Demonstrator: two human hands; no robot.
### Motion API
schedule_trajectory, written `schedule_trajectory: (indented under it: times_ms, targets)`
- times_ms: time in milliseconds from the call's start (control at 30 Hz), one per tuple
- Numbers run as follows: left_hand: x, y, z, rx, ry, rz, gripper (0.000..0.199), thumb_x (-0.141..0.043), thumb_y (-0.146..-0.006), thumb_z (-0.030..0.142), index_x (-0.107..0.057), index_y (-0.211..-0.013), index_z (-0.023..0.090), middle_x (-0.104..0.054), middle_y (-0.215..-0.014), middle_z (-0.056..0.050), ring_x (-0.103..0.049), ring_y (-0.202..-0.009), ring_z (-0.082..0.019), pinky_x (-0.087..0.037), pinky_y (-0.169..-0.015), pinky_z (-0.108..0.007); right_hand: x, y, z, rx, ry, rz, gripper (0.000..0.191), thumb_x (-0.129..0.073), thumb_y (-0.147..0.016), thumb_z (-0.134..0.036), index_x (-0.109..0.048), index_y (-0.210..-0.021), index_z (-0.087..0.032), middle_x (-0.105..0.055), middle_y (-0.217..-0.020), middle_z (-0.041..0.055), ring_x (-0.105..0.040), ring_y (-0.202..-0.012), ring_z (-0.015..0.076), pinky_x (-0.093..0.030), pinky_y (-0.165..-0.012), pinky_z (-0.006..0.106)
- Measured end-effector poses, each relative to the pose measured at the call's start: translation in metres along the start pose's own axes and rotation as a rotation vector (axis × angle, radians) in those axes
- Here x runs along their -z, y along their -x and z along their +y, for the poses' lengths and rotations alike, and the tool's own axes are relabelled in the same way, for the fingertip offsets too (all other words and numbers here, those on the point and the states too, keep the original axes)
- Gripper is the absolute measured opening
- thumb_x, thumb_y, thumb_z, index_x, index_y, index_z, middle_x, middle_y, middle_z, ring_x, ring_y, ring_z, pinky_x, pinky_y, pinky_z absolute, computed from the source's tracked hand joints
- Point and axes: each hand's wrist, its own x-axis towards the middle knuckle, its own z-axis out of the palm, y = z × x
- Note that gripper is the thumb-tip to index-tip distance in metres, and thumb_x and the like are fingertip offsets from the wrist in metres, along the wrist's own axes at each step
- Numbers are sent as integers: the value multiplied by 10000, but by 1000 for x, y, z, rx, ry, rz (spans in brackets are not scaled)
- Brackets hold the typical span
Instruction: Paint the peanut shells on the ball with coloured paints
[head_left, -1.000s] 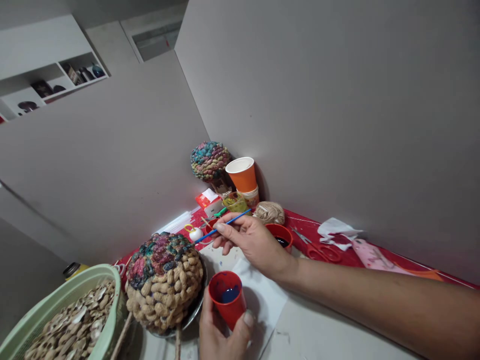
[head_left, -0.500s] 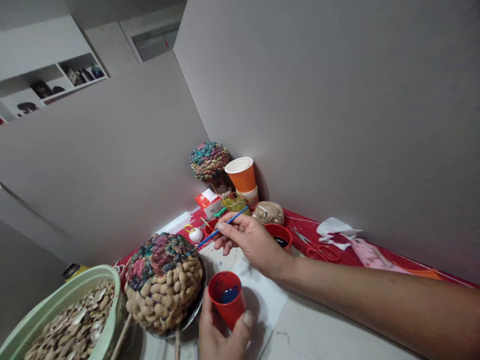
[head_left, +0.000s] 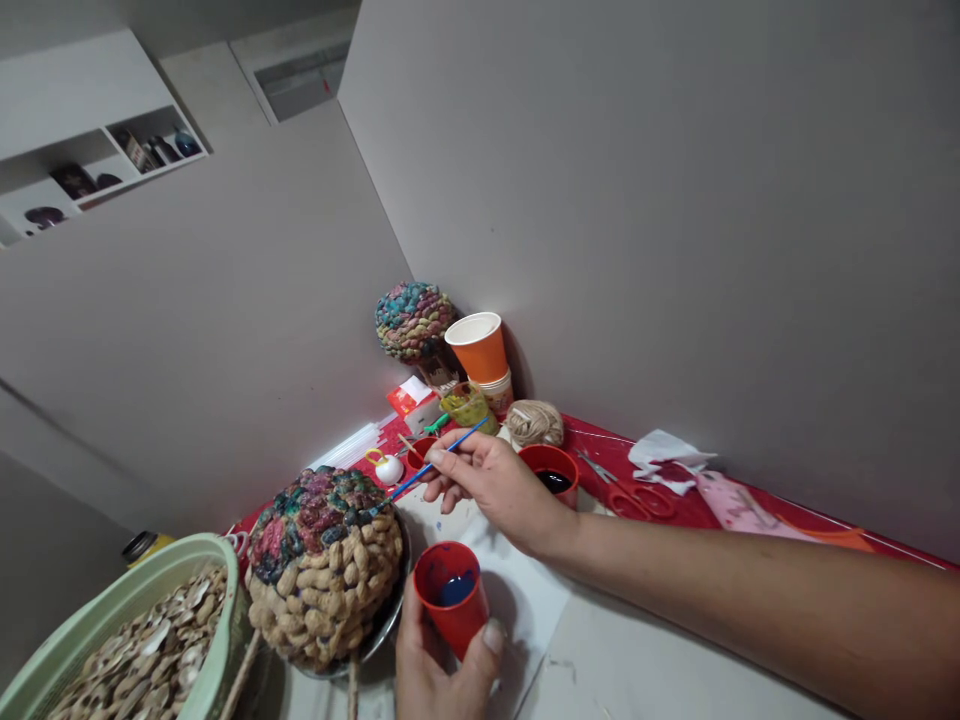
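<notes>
My right hand (head_left: 480,480) pinches a thin blue paintbrush (head_left: 431,466). The brush tip meets the upper right side of a ball covered in peanut shells (head_left: 330,590). Its top is painted dark teal, pink and purple, while the lower shells are bare tan. In a metal bowl (head_left: 397,605) rests the ball, with twine-like strands hanging below. Wrapped around a red cup (head_left: 466,622) is my left hand (head_left: 442,690), just right of the ball; dark blue liquid lies inside the cup.
A green basket (head_left: 234,590) of empty shells stands at left. Behind my right hand are another red cup (head_left: 571,470) with dark liquid, a twine ball (head_left: 535,423), scissors (head_left: 637,500), orange paper cups (head_left: 480,352) and a finished-looking painted ball (head_left: 414,320). Grey panels rise behind.
The whole view has shifted slightly, so most things sit a little further left. Both hands keep their grips, and the brush tip stays at the painted edge of the ball.
</notes>
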Motion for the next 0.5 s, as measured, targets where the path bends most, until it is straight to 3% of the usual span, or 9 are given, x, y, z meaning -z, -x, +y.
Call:
schedule_trajectory:
  times_ms: [500]
  targets:
    - [-2, 2, 9, -3, -36, 21, 593, -856, -552, 391, -676, -1070, 165, -770, -1026, -138, -714, -983, -303, -565, -890, -350, 0, 0, -1, 33, -9, -6, 378, -789, -718, -476, -569, -795, -178, -683, -577, -16, -675, -522, 117, -510, -454, 186]
